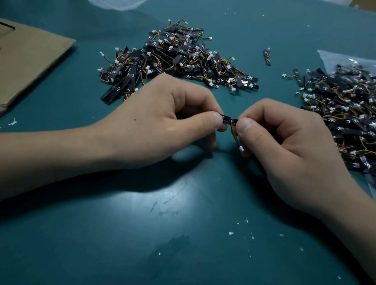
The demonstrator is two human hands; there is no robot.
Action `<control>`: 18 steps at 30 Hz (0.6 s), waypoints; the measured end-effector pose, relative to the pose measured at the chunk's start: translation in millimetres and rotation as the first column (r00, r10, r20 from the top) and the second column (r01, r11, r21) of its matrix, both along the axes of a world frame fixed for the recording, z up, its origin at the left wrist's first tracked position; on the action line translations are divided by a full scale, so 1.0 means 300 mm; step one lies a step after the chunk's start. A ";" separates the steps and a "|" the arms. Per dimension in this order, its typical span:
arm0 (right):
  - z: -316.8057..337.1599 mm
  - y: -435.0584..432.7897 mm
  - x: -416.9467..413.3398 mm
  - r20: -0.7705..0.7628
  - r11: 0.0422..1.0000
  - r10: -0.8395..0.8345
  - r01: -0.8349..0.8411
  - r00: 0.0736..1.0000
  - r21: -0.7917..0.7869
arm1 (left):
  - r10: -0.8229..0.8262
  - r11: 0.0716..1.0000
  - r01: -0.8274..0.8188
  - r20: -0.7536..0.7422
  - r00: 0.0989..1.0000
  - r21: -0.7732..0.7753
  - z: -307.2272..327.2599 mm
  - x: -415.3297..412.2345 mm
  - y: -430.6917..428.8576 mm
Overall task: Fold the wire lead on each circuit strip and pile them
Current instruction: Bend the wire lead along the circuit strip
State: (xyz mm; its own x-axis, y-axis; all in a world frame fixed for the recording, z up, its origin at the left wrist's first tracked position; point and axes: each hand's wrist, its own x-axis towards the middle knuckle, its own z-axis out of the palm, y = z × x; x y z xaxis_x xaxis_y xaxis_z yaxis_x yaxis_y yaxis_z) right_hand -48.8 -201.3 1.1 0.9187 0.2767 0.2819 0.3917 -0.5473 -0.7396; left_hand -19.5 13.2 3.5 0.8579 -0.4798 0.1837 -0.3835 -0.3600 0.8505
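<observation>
Table (pixel 172 244): a teal work surface, scuffed, with white flecks scattered over it.
Cardboard (pixel 23 57): a flattened sheet at the left edge, well apart from the work.
Right heap (pixel 357 117): a large tangle of circuit strips lying on a clear bag (pixel 351 62). I judge it to be the supply waiting to be folded.
Centre pile (pixel 179 58): a smaller mound of strips just beyond the hands, probably the finished ones.
Left hand (pixel 161 121): thumb and forefinger pinch one end of a single strip, the other fingers curled under.
Right hand (pixel 292 147): close to the left, pinching the same strip at its wire end.
Held strip (pixel 226 119): between the two thumbs, in front of the centre pile; only a short dark part shows.
Wire lead (pixel 235 130): orange strands bend down from the strip beside the right thumb, ending in a white connector (pixel 241 148).
Stray strips (pixel 267 56): a couple lie alone between the two heaps.
Progress: a fold looks under way on this strip. Judging by the two heaps, more strips remain than are done.
</observation>
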 end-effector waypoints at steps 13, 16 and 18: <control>0.004 0.004 -0.004 0.015 0.997 0.032 -0.031 0.999 -0.070 | -0.025 0.996 0.025 -0.013 1.000 0.083 0.002 -0.003 -0.002; 0.005 0.007 -0.002 0.004 0.997 0.031 -0.031 0.999 -0.067 | -0.019 0.995 0.018 0.009 1.000 0.100 0.005 -0.002 -0.003; 0.008 0.008 -0.001 0.005 0.998 0.038 -0.037 0.999 -0.052 | -0.018 0.996 0.017 0.010 1.000 0.082 0.007 -0.002 -0.002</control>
State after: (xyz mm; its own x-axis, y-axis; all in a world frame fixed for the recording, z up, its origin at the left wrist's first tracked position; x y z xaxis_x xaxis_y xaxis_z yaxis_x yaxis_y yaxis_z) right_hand -49.1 -198.7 3.5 0.9056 0.3254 0.2719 0.4173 -0.5696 -0.7081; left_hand -20.1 12.5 5.7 0.8474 -0.5087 0.1520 -0.3992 -0.4217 0.8141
